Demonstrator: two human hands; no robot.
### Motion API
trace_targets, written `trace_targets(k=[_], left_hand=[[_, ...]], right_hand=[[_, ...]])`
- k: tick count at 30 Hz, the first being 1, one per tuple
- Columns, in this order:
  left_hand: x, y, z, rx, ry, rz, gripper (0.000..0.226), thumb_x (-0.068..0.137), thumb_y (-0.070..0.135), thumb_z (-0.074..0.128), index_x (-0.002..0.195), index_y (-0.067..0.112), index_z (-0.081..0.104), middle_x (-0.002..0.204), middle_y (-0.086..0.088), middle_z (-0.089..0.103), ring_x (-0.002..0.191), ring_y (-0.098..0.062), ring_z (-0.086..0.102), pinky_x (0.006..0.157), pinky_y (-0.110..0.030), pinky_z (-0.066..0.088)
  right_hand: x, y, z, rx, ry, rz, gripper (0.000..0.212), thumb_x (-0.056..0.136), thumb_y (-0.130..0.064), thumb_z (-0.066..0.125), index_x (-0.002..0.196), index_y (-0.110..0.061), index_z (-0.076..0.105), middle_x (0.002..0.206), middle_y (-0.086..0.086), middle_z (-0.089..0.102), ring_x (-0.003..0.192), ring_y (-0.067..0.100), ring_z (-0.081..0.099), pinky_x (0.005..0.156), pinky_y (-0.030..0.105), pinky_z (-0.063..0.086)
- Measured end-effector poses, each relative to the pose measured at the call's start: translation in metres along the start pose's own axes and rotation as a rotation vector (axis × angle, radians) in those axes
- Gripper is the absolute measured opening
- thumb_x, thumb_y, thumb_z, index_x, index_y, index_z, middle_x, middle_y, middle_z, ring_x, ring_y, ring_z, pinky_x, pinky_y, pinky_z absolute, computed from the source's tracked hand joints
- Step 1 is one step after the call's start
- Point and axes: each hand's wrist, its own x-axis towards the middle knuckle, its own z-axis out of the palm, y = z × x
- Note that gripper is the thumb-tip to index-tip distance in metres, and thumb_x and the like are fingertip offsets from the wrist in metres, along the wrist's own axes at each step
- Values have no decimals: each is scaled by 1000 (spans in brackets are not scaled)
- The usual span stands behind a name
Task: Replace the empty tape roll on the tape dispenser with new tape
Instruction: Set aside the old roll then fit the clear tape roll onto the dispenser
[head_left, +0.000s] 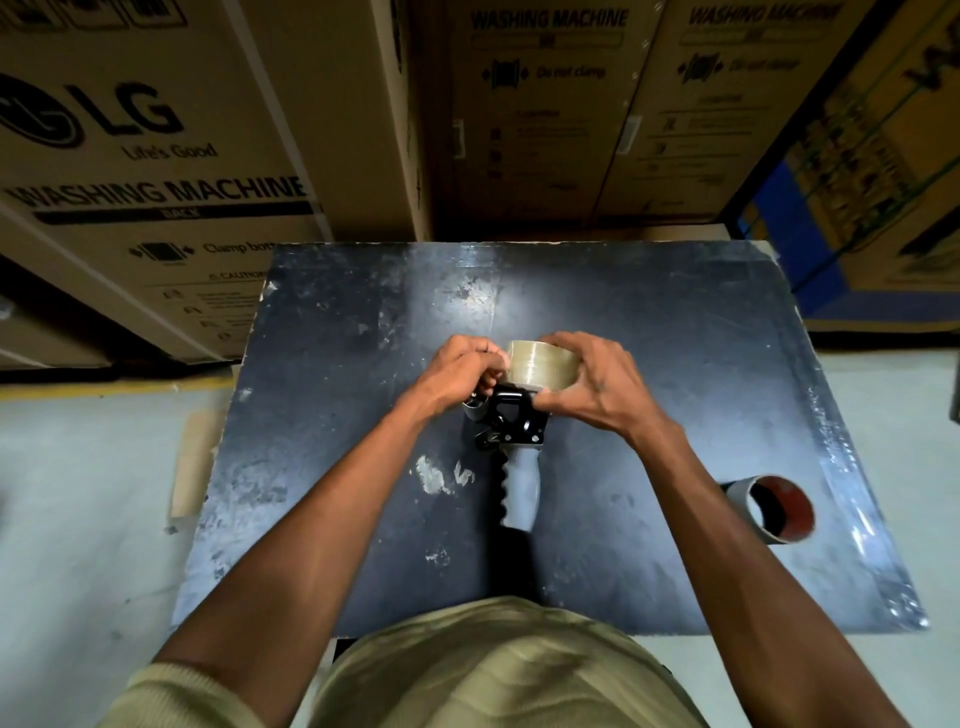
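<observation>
**A:** So, from the head view: the new tape roll (543, 364) is seated on the tape dispenser (511, 441), at its far end, and the dispenser is laid flat on the dark table (363, 322) with the grey handle pointed back toward the person. The roll is gripped by the right hand (597, 387), fingers curled over its top and right side, thumb tucked down by the black frame.

**B:** And the left hand (457, 376)? It looks like something is being pinched at the roll's left edge.

**A:** Yep, the fingertips are pressed together right against the left side of the roll. Whether it's the loose tape end that's pinched can't be told, too small.

**B:** The empty tape roll (776, 509) is seen too, right?

**A:** It is. It's parked near the table's right edge, well apart from the dispenser, lying on its side so the reddish inside of the core is shown.

**B:** Background?

**A:** Cardboard boxes (156, 156) marked "WASHING MACHINE" are stacked behind the table, and a flat cardboard scrap (189, 467) is left on the floor just beside the table's left edge.
</observation>
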Motion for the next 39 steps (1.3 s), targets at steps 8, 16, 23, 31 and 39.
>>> trace_targets(k=[8,16,23,31,39], left_hand=[[-7,7,-11,-173,-154,-28,17,91,-1,57,78,5,67,68,-8,64,65,-16,61,68,-27,54],[-15,-6,-7,-475,-145,-18,20,90,-6,50,78,4,63,71,-11,59,69,-18,57,72,-32,54],[-22,0,-12,-568,-134,-74,34,78,15,55,105,-1,68,88,-13,68,79,-20,66,81,-35,56],[-21,10,4,-430,99,-62,36,76,13,84,107,3,70,82,-6,72,71,-13,66,84,-34,59],[-18,16,10,-387,119,-137,32,79,3,79,109,-3,69,63,1,68,52,-4,60,80,-28,58]], right_hand=[[-1,2,-12,131,-41,-13,63,59,-39,79,119,-27,71,103,-3,73,89,19,69,64,25,53],[0,13,-15,270,-75,7,62,57,-29,83,117,-22,70,106,3,74,95,23,72,80,51,62],[2,6,-13,189,-10,-34,66,57,-38,80,120,-22,69,110,3,66,97,25,66,82,51,60],[1,-1,-13,151,25,-43,63,60,-25,87,120,-21,71,107,1,65,95,25,65,81,48,60],[-5,3,-16,126,29,-31,71,54,-46,75,121,-23,71,103,3,64,92,27,65,78,50,59]])
